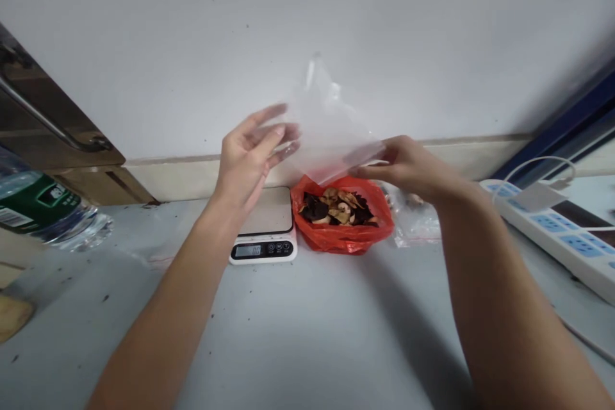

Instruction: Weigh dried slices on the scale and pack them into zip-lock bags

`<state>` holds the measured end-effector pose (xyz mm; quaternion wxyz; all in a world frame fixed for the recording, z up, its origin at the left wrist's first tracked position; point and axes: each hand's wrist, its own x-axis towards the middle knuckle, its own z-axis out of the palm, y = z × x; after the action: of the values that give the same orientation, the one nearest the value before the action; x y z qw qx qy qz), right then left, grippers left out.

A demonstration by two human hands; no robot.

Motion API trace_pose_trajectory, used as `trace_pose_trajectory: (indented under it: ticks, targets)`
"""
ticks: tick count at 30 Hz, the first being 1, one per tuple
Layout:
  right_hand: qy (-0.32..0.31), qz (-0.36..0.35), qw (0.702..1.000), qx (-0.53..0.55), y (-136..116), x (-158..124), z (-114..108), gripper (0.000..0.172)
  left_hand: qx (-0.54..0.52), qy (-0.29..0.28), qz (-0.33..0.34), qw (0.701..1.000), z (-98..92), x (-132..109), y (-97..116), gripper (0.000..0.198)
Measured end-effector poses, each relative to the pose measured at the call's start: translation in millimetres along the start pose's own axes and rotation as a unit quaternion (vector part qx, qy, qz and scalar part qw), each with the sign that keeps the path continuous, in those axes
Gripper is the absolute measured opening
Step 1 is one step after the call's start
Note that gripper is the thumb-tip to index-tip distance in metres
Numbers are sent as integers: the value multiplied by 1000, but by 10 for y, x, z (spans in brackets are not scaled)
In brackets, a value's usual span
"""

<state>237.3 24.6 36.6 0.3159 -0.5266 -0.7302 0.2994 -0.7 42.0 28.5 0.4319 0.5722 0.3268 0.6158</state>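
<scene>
A clear plastic bag, slightly blurred, hangs tilted in front of the wall. My right hand pinches it at the lower right, thumb and fingers closed on the film. At the bag's left edge is my left hand, its fingers apart; whether they touch the film is hard to tell. Below the bag, an open red plastic bag holds dark and tan dried slices. Beside it on the left stands a white kitchen scale with a bare plate, its display apparently reading zero.
A zip bag with contents lies right of the red bag. Farther right is a white power strip with cables. A water bottle stands at the left, and another clear bag lies flat near my left forearm.
</scene>
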Motion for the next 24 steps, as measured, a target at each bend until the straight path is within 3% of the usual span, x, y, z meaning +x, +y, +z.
trace_pose_trajectory:
  ticks: [2,5,8,12,16,19,21,24]
  targets:
    - [12,-2,995,95,-13,33,90,13,61,-7,-37,997,-158,29,67,38]
    - [14,17,974,226,-31,86,228,12,181,-77,-73,978,-397,51,147,31]
    - [12,29,956,292,-62,127,363,31,262,-110,-55,957,-585,54,172,38]
    - [16,47,947,316,-161,153,550,45,264,-58,-33,962,-808,51,183,42]
    - [34,35,957,286,-305,238,776,28,191,-9,-112,975,-1051,5,256,32]
    - [60,2,959,279,-430,348,959,24,163,56,-178,969,-1252,-72,334,17]
    - [68,-16,963,259,-524,409,1077,20,166,88,-196,962,-1420,-130,369,19]
    - [118,-81,974,178,-680,444,1262,14,214,69,-215,950,-1746,-207,366,28]
